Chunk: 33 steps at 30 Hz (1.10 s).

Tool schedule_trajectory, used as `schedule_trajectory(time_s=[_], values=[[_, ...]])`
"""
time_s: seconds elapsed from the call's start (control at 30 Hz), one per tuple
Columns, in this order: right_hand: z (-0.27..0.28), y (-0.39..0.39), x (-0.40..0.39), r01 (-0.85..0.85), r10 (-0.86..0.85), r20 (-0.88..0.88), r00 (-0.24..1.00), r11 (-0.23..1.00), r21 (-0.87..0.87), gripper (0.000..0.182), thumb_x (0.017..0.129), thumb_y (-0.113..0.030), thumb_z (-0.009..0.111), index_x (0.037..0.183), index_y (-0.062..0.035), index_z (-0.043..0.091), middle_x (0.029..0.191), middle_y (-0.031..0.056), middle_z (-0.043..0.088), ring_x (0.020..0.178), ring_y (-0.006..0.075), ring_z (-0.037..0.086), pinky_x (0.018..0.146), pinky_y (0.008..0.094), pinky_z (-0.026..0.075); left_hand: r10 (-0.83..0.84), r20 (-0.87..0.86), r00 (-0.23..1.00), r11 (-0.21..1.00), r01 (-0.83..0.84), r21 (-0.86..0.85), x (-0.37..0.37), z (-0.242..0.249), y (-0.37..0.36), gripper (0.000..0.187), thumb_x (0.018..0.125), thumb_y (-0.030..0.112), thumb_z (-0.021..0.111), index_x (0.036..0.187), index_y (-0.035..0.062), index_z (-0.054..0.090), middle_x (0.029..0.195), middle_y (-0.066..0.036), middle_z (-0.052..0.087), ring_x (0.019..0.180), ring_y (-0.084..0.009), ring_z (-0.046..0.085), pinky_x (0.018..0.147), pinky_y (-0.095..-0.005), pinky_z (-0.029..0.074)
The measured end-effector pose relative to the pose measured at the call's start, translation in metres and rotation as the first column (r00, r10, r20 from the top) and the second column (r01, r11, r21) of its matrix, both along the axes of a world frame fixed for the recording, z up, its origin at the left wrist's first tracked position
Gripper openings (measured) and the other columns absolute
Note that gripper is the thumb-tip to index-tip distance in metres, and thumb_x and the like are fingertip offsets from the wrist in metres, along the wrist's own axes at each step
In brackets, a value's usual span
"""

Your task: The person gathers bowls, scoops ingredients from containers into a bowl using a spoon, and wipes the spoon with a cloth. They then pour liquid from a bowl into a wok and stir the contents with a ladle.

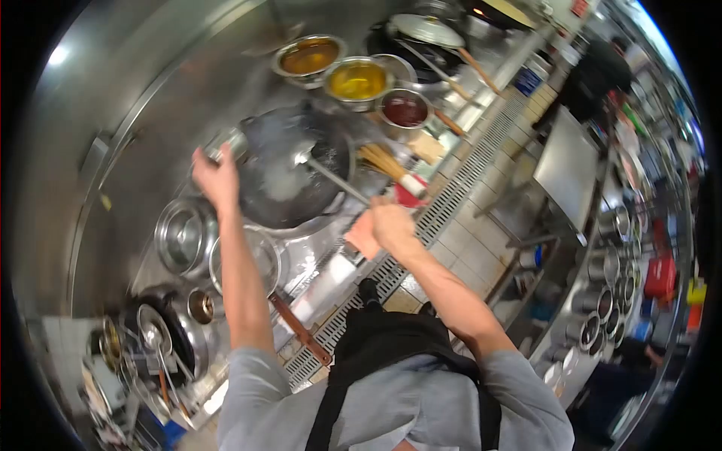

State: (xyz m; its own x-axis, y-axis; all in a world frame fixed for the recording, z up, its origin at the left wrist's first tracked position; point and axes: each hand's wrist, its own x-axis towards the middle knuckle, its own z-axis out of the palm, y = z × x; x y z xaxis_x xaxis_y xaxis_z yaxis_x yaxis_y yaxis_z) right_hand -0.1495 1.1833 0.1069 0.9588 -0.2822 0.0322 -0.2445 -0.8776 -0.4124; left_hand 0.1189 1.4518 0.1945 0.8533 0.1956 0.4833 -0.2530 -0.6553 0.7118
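**A:** Trying to pin down the stage here. Wok (289,169) dead centre on the steel range, with something pale and watery sloshing in it. Looks like a rinse or a loosening stir rather than proper cooking, tbh.

**B:** Agreed, reads as mid-stir. Right hand (391,222) at about 4 o'clock from the wok, closed round the long handle of the ladle (304,156), bowl end sitting in the liquid near the middle. Pink cloth (363,234) tucked just under that hand too.

**A:** And the left hand (216,179)? Up at 9 o'clock, right on the wok's rim. Can't tell whether gripping the edge or just resting there, too blurry.

**B:** Same, no call on that one. Next up probably calls for a firm hold on that 9 o'clock side so the pan doesn't rock, plus a steady sweep with the ladle, kept low to avoid slopping over.

**A:** Worth minding the neighbours as well: yellow oil bowl (356,79) at 1 o'clock, red sauce bowl (404,109) at 2, bamboo brush (387,167) lying at 3, just beside the rim.

**B:** Yep, tight quarters. Strainer (248,259) down at 7 o'clock, apart from both hands.
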Motion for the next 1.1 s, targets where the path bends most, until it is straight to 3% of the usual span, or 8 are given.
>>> schedule_trajectory(time_s=[0.03,0.1,0.23,0.37,0.43,0.63,0.83,1.1], values=[[-0.033,0.000,0.004,0.035,-0.035,0.013,0.999,0.999,0.022,0.017,0.084,-0.005,0.059,0.098,-0.0012,0.067,0.092,0.0209,0.071,0.081,0.0405,0.071,0.074,0.0504,0.056,0.026,-0.039,0.999,0.962,-0.036,-0.270,-0.001,-0.029,0.006,0.061,0.091,0.040,0.072,0.136,0.0028,0.054,0.135,-0.021,0.057,0.119,-0.0323,0.058,0.095,-0.0462,0.051],[-0.076,-0.004,-0.011,-0.045,0.001,0.156,0.988,0.959,0.280,0.013,0.075,-0.011,0.066,0.085,-0.0016,0.069,0.092,0.0211,0.066,0.084,0.0370,0.063,0.072,0.0481,0.052,-0.493,-0.111,0.863,0.361,0.087,-0.928,-0.078,-0.010,-0.016,0.062,0.092,0.037,0.070,0.142,0.0072,0.049,0.140,-0.016,0.053,0.123,-0.0353,0.054,0.100,-0.0518,0.050],[0.002,-0.033,-0.103,-0.112,-0.138,0.424,0.895,0.852,0.512,0.027,0.093,-0.027,0.061,0.088,-0.0011,0.065,0.081,0.0159,0.066,0.074,0.0329,0.064,0.067,0.0447,0.051,-0.839,0.325,0.437,-0.443,-0.202,-0.873,-0.219,-0.058,-0.094,0.082,0.089,0.035,0.071,0.155,0.0059,0.033,0.155,-0.021,0.036,0.137,-0.0442,0.041,0.109,-0.0537,0.045],[0.022,-0.072,-0.251,-0.013,-0.241,0.036,0.970,0.099,0.995,0.032,0.102,-0.030,0.057,0.110,0.0009,0.061,0.084,0.0124,0.070,0.064,0.0196,0.067,0.054,0.0323,0.052,-0.999,0.042,0.035,-0.050,-0.266,-0.963,-0.343,-0.145,-0.191,0.076,0.094,0.061,0.054,0.149,0.0087,0.046,0.148,-0.015,0.052,0.133,-0.0379,0.050,0.104,-0.0541,0.047],[0.005,-0.073,-0.327,0.091,-0.562,0.007,0.827,0.146,0.985,0.026,0.101,-0.023,0.058,0.112,0.0005,0.061,0.083,0.0088,0.068,0.061,0.0142,0.065,0.052,0.0300,0.051,-0.979,0.086,-0.183,0.008,-0.462,-0.887,-0.402,-0.191,-0.230,0.063,0.097,0.055,0.053,0.143,0.0104,0.053,0.142,-0.010,0.058,0.131,-0.0343,0.053,0.102,-0.0541,0.049],[-0.029,-0.075,-0.558,0.483,-0.979,-0.001,0.202,0.099,0.870,0.025,0.093,-0.007,0.061,0.117,-0.0019,0.061,0.080,0.0004,0.063,0.063,0.0076,0.056,0.052,0.0274,0.044,-0.533,-0.073,-0.843,0.191,-0.036,-0.981,-0.596,-0.149,-0.359,0.064,0.105,0.053,0.042,0.147,0.0044,0.044,0.145,-0.015,0.055,0.133,-0.0298,0.053,0.108,-0.0466,0.045],[-0.018,-0.031,-0.741,0.521,-0.652,0.175,-0.738,-0.386,0.761,0.026,0.091,-0.006,0.059,0.115,0.0009,0.057,0.074,0.0038,0.060,0.064,0.0098,0.056,0.059,0.0282,0.047,-0.313,-0.434,-0.845,0.098,0.426,-0.900,-0.685,-0.151,-0.411,0.054,0.106,0.036,0.054,0.145,0.0017,0.041,0.133,-0.018,0.062,0.116,-0.0308,0.064,0.092,-0.0418,0.055],[-0.074,-0.055,-0.796,-0.112,-0.225,-0.138,-0.965,-0.124,0.986,0.028,0.103,-0.015,0.057,0.123,-0.0013,0.044,0.094,0.0129,0.062,0.058,0.0197,0.060,0.051,0.0330,0.053,-0.252,-0.610,-0.751,0.305,0.536,-0.787,-0.661,-0.193,-0.381,0.035,0.104,0.023,0.058,0.130,0.0016,0.050,0.117,-0.018,0.068,0.098,-0.0256,0.070,0.083,-0.0353,0.056]])
